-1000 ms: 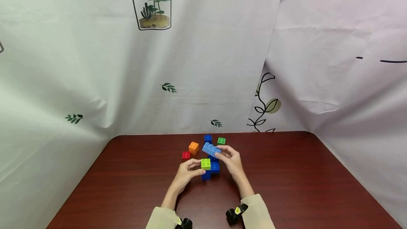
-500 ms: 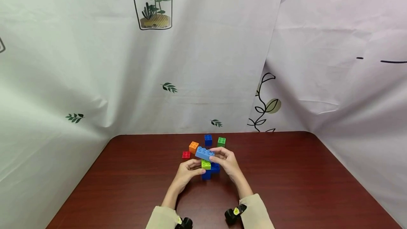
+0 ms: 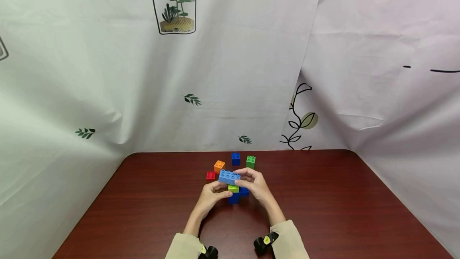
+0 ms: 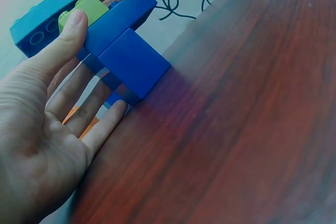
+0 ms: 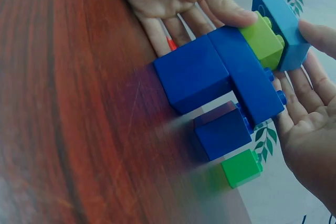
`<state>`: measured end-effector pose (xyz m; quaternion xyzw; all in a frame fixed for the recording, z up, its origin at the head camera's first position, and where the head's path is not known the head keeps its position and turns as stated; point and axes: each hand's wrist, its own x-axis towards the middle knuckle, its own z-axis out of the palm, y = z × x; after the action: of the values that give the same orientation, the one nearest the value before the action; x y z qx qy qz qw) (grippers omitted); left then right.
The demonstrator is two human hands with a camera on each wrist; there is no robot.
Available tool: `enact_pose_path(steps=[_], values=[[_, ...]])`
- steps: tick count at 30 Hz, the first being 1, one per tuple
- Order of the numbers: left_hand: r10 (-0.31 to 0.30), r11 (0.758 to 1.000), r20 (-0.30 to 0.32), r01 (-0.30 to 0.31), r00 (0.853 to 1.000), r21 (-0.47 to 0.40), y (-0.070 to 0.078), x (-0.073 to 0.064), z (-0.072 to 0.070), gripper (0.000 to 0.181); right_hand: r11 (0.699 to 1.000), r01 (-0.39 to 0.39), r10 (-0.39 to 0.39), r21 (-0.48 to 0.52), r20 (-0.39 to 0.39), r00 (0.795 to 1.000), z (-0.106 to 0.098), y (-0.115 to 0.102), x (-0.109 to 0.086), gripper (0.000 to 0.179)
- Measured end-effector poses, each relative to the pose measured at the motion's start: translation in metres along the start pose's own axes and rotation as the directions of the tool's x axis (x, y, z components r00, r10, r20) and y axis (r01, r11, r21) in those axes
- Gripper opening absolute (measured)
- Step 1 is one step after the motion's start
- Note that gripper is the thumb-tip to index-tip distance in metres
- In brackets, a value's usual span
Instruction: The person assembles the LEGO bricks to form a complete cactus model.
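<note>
My left hand (image 3: 212, 197) holds a small stack of building bricks at its left side, thumb against the lime green brick (image 3: 233, 188). Under that brick, a long dark blue brick (image 5: 247, 72) sits on a dark blue block (image 4: 135, 65) standing on the table. My right hand (image 3: 256, 183) pinches a light blue brick (image 3: 229, 176) by its right end. The light blue brick is close over the lime one and juts out to the left, where its hollow underside (image 4: 38, 38) shows in the left wrist view. It hides part of the lime brick in the head view.
Behind the stack on the brown table (image 3: 323, 203) are loose bricks: red (image 3: 211, 175), orange (image 3: 219, 166), blue (image 3: 235, 158) and green (image 3: 250, 161). A white patterned cloth (image 3: 230, 71) hangs along the table's far edge.
My right hand has brought the light blue brick left and nearer, from beside the lime brick to over it, and turned it more level. My left hand has stayed on the stack.
</note>
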<state>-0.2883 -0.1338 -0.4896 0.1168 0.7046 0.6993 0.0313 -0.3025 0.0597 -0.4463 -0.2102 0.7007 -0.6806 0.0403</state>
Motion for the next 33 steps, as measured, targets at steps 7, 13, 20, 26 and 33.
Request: enact_pose_path(steps=[7,13,20,26,33], values=[[-0.016,1.0,0.001,0.016,1.0,0.001,-0.001,0.001,-0.001,0.045,1.0,0.004,-0.004,0.001,0.03,1.0,0.002,0.002,0.0,0.035],[-0.024,1.0,0.006,0.024,1.0,-0.006,0.0,-0.001,-0.001,0.05,1.0,0.024,-0.024,-0.005,0.049,0.999,0.003,0.005,0.0,0.033],[-0.022,1.0,0.006,0.022,1.0,-0.006,0.0,0.0,-0.001,0.052,0.999,0.041,-0.041,0.012,0.03,0.999,0.006,0.008,0.001,0.031],[-0.019,1.0,0.01,0.019,1.0,-0.009,0.0,-0.001,-0.002,0.053,0.999,0.037,-0.037,0.028,0.008,0.999,0.009,0.011,0.0,0.03],[-0.015,1.0,0.008,0.015,1.0,-0.007,-0.001,-0.001,-0.001,0.051,0.998,0.058,-0.058,0.018,0.004,0.998,0.01,0.011,-0.001,0.029]])
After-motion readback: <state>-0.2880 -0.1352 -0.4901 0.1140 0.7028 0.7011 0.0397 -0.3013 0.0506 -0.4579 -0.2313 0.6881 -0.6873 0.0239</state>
